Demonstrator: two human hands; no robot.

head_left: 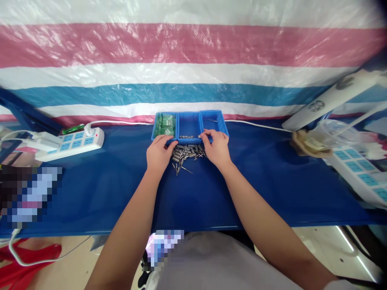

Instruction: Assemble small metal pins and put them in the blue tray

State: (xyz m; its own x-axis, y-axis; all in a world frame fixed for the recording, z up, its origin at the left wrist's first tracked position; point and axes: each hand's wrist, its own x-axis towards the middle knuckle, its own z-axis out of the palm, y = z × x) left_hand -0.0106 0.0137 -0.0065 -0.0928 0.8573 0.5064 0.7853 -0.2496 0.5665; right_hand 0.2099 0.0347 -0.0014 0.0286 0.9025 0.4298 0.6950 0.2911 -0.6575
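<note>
Much looks left: a heap of metal pins (188,152) lies loose on the tabletop (111,177), just in front of the blue tray (189,141), while a few silver pieces (186,137) sit in its middle section. The left hand (159,154) is narrow, the right hand (218,149) nearly pinched (whether holding anything, I cannot tell)

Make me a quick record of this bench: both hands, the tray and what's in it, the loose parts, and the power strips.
Left hand: at the tray's front edge, by the left compartment; grip unclear
Right hand: fingertips at the tray's front, near the middle-right divider; grip unclear
Tray: blue tray, three compartments side by side
Contents: green items left; small shiny pieces middle, along the front; thin rod right
Loose parts: metal pile before the tray
Power strips: left strip; right strip
</note>
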